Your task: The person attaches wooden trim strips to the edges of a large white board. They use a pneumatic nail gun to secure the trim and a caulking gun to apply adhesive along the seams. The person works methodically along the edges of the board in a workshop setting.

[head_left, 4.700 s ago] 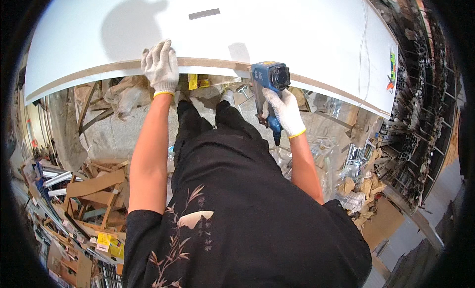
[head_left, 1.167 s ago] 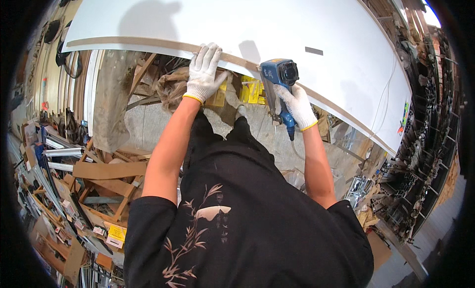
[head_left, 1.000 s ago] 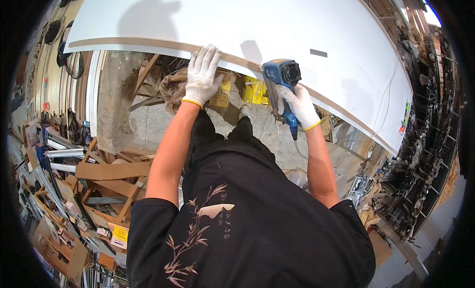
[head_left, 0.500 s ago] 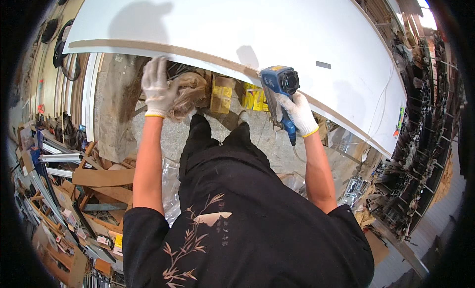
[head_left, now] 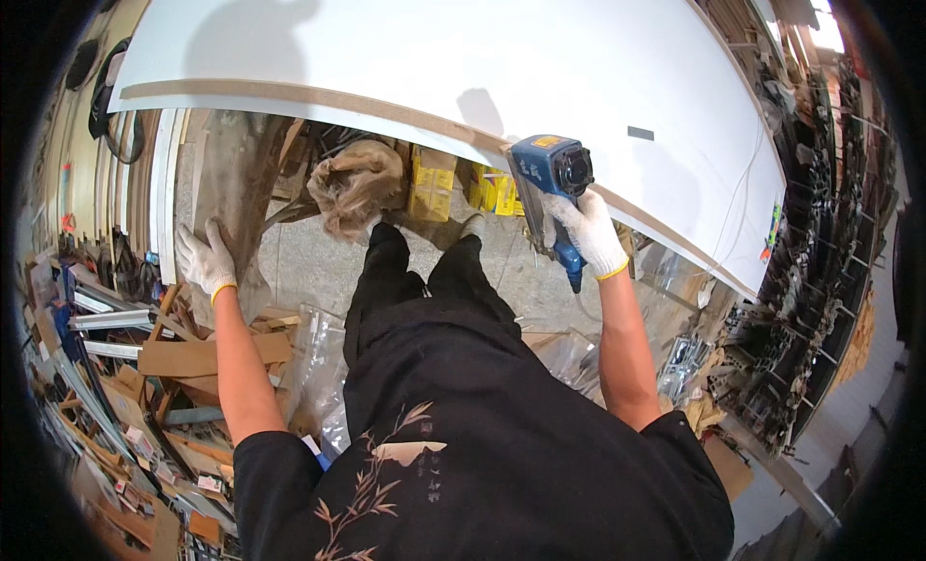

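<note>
My right hand (head_left: 590, 235), in a white knit glove with a yellow cuff, is wrapped round the handle of a blue pneumatic nail gun (head_left: 548, 165). The tool's nose end is by the near edge of a large white panel (head_left: 415, 40), where a thin brown wooden strip (head_left: 376, 106) runs along that edge. My left hand (head_left: 205, 259), gloved the same way, has its fingers spread and holds nothing. It is beside a dusty grey-brown upright board (head_left: 227, 165); whether it touches the board I cannot tell.
Beneath the panel edge are a crumpled brown plastic bag (head_left: 355, 187) and yellow boxes (head_left: 431, 185). Cardboard and scrap pieces (head_left: 217, 354) pile up at the left, near clear plastic sheeting (head_left: 323, 358). Racks of dark profiles (head_left: 820, 262) stand at the right.
My left hand has moved left and down from the panel edge, uncovering the brown bag. The right hand still grips the nail gun, which has shifted only slightly.
</note>
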Tool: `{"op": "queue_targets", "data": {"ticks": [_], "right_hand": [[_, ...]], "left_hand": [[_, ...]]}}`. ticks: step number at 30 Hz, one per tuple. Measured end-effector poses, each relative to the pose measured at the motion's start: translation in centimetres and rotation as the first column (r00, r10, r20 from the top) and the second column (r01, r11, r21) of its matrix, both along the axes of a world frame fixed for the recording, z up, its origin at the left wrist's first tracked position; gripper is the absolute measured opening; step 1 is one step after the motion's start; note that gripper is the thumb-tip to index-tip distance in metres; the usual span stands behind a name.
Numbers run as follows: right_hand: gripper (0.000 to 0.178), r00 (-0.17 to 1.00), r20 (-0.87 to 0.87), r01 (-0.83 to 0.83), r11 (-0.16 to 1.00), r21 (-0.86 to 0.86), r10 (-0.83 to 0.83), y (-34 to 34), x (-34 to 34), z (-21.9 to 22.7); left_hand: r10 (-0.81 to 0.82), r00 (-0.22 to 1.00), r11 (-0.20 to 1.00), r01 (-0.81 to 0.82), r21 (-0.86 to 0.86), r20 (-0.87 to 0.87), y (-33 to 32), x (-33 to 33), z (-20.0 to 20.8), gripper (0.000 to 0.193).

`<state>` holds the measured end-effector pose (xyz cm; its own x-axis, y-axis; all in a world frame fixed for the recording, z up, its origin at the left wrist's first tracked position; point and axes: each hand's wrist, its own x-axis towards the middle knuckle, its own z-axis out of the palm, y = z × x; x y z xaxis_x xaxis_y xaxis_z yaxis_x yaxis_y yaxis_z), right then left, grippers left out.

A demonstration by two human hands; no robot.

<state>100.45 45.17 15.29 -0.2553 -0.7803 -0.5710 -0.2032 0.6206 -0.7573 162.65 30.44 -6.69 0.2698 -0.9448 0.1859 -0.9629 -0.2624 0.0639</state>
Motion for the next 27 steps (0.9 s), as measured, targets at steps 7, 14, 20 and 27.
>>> {"op": "queue_targets", "data": {"ticks": [7,14,20,27], "right_hand": [[0.020,0.996,0.045,0.083,0.997,0.008,-0.083,-0.5,1.4,1.1],[0.015,0.991,-0.021,0.131,0.989,-0.065,-0.133,-0.3,2.6,3.1],[0.016,0.984,0.046,0.174,0.984,-0.040,-0.172,-0.6,3.5,2.4],[0.015,0.986,0.096,0.136,0.990,-0.024,-0.133,-1.4,4.0,1.6]], "left_hand": [[0.021,0.997,0.997,-0.015,0.074,-0.078,-0.3,-1.0,0.6,0.077],[0.014,0.995,0.999,-0.011,0.033,-0.096,-0.1,-0.7,0.7,0.075],[0.021,0.992,0.998,-0.015,0.054,-0.122,-0.3,-1.1,1.3,0.075],[0.034,0.991,0.997,-0.024,0.079,-0.129,0.0,-0.9,1.2,0.074]]}}
